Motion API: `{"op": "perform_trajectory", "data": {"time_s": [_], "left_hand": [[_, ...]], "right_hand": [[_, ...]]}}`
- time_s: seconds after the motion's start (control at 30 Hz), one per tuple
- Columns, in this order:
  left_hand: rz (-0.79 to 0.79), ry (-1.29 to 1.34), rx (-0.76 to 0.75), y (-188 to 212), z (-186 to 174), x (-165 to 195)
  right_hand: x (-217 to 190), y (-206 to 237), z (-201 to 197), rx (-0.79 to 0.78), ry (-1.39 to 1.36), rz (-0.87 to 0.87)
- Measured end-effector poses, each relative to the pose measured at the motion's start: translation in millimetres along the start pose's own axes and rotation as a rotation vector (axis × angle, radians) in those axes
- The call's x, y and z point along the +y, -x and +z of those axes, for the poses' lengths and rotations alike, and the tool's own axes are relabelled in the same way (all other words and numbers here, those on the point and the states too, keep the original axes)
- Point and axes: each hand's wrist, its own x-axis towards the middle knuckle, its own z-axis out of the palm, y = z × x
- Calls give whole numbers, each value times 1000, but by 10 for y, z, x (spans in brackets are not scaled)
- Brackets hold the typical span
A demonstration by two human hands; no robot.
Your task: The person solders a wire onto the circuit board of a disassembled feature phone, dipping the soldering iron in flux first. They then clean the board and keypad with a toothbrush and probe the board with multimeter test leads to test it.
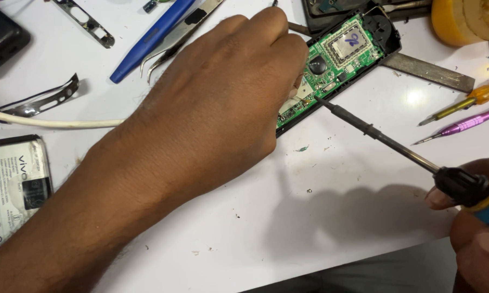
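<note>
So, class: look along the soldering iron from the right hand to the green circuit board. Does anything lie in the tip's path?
Nothing visible does. The soldering iron held by the right hand runs over bare white table, and its tip already meets the circuit board edge. The left hand rests beside the tip, covering the board's lower end.

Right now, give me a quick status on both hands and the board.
Left hand pressed on green circuit board, steadying it. Right hand grips soldering iron, tip on board's lower edge. Tweezers, screwdrivers lie nearby, not obstructing.
</note>
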Motion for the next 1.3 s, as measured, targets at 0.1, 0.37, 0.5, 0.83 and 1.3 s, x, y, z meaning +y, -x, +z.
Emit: {"op": "perform_trajectory", "data": {"time_s": [0.1,0.37,0.5,0.83,1.3], "left_hand": [[-21,14,-15,1,7,6],[-18,71,-14,11,28,-7],[36,77,49,6,16,4],[26,123,53,15,-87,59],[-3,141,4,4,-80,62]], "right_hand": [[-137,-23,-41,-220,-277,309],[234,-77,70,-156,-377,116],[569,-19,281,263,-477,-574],[-109,675,23,305,-526,-892],[-98,461,-341,117,-57,-1031]]}}
